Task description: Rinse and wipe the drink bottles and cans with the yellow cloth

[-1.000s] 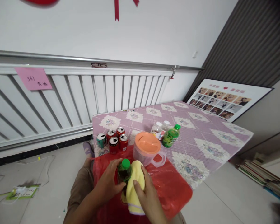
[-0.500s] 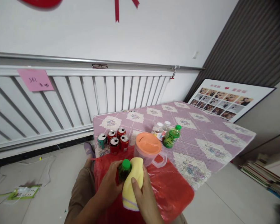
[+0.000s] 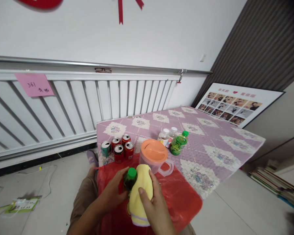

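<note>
My left hand point(image 3: 114, 192) is closed around a dark bottle with a green cap point(image 3: 131, 174), held upright over a red plastic bag point(image 3: 178, 199). In my right hand point(image 3: 155, 204) is a folded yellow cloth point(image 3: 141, 195), its lower edge trimmed in pale purple. The cloth lies against the bottle's right side and hides part of it. Just beyond my hands stands a clear plastic pitcher with an orange lid point(image 3: 154, 150), its handle pointing right.
Several drink cans point(image 3: 118, 153) stand left of the pitcher. Behind it to the right are two clear bottles with white caps point(image 3: 164, 138) and a green-labelled bottle point(image 3: 178, 144). A radiator point(image 3: 88, 104) lines the wall; a photo board point(image 3: 225, 106) leans at the right.
My right hand and the cloth have shifted slightly down and right along the bottle. The left hand keeps its hold. The whole view has slid a little left.
</note>
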`<action>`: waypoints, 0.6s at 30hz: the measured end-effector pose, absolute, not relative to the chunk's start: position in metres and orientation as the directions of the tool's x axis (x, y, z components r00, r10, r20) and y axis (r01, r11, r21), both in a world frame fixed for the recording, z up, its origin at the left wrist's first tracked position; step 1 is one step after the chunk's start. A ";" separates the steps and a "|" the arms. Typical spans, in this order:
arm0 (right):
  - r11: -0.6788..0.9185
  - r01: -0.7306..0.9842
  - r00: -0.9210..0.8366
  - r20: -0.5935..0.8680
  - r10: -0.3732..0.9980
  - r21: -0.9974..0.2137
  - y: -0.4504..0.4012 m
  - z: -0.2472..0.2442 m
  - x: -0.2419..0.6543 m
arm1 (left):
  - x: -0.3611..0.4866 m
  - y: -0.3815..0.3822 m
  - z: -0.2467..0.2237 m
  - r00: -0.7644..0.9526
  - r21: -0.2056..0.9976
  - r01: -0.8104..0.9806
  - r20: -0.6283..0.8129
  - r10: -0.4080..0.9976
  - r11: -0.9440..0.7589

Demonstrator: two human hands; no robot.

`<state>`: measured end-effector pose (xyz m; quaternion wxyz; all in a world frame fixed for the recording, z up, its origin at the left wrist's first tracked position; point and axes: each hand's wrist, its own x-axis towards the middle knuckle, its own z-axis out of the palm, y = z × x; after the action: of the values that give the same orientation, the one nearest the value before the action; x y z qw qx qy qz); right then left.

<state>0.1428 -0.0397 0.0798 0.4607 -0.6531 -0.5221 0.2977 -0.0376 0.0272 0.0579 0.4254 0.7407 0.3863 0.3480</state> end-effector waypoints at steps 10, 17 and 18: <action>-0.021 0.423 0.284 0.110 0.953 -0.906 -0.037 0.048 0.138 | -0.025 0.015 0.039 0.249 0.891 0.331 0.235 0.940 -0.310; -0.051 0.390 0.245 0.050 0.968 -0.919 -0.043 0.016 0.148 | -0.025 0.017 0.033 0.093 0.884 0.410 0.204 0.975 -0.224; -0.043 0.389 0.249 0.060 0.967 -0.920 -0.043 0.014 0.149 | -0.024 0.017 0.036 0.078 0.886 0.413 0.195 0.978 -0.210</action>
<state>0.1488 -0.0432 0.0143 0.4525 -0.6478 -0.5232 0.3191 -0.0243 0.0166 0.0356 0.3345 0.6536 0.5320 0.4218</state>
